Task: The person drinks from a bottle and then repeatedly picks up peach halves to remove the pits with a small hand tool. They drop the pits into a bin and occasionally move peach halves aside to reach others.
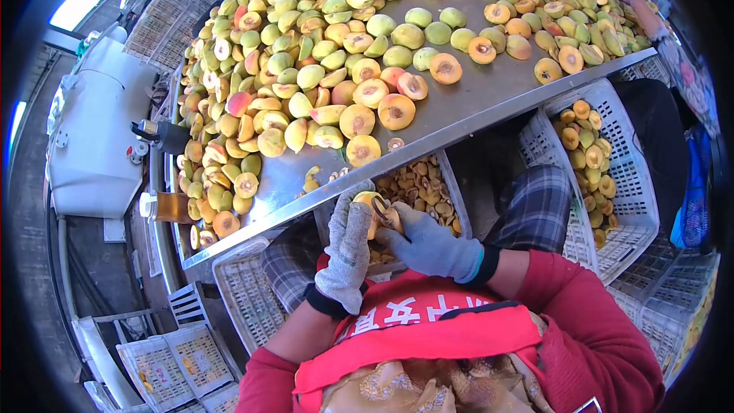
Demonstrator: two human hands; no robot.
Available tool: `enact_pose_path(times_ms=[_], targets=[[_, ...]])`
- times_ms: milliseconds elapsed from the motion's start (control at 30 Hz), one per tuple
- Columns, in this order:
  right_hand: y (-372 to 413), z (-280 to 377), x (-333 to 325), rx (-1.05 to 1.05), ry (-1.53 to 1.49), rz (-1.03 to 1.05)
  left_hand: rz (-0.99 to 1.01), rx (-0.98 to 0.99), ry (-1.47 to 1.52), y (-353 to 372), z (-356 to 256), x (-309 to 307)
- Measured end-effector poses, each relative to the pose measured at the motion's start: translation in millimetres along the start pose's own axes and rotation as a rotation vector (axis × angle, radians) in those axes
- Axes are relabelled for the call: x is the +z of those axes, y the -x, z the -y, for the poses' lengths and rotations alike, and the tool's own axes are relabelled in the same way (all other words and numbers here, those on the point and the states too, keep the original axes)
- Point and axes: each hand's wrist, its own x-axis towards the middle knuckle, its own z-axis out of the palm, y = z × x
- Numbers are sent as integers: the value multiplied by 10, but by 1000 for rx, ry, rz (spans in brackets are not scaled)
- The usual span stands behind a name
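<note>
Both hands wear grey gloves and meet over a crate near the table's front edge. My left hand (348, 248) is closed around a yellow peach half (369, 200). Against that fruit, my right hand (436, 241) grips a small curved metal tool (380, 208), partly hidden by the fingers. Under my hands, the crate holds many small brown and yellow pieces (417, 187). Just beyond lies the metal table (459, 111), heaped with halved peaches (359, 118), several with the cut side up.
White crates stand at my left (248, 291) and right (634, 214), the right one holding peach halves. A black-lidded bottle (164, 136) and a jar (164, 206) are at the table's left edge. Another person's arm (650, 19) reaches over the table at far right.
</note>
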Motion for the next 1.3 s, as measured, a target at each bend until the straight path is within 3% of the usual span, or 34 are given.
enact_pose_path(times_ms=[67, 167, 267, 433, 500, 567, 667, 700, 900, 967, 1033, 1133, 1167, 1267, 1300], targets=[[-12, 17, 27, 11, -106, 7, -11, 11, -43, -12, 1, -4], [-65, 424, -140, 524, -186, 223, 10, 21, -113, -32, -19, -33], [21, 12, 2, 20, 4, 84, 53, 46, -304, -78, -48, -138], [37, 52, -27, 94, 90, 125, 112, 46, -477, -211, -30, -293], [18, 118, -64, 206, -17, 138, 106, 182, -661, -268, -30, -261], [-23, 188, -105, 419, -199, 187, 137, 549, -1085, -253, -124, -131], [-19, 125, -69, 348, -360, 148, -24, -3, -250, -212, -199, 149], [-8, 106, -46, 319, -333, 132, -52, -18, -201, -207, -182, 174], [34, 118, -66, 321, -217, 128, -216, 58, -281, -183, -77, 331], [39, 96, -67, 377, -322, 157, -158, 186, -458, -147, -41, 323], [19, 202, -196, 527, -352, 357, -44, 324, -662, -123, -43, 261], [-4, 299, -254, 587, -262, 485, 195, 169, -806, -147, -223, 255], [-14, 318, -261, 579, -210, 496, 217, -56, -630, -175, -203, 212], [-32, 352, -296, 582, -296, 442, 259, -200, -461, -281, -301, 216], [-26, 342, -287, 565, -314, 428, 288, -120, -461, -327, -268, 177]])
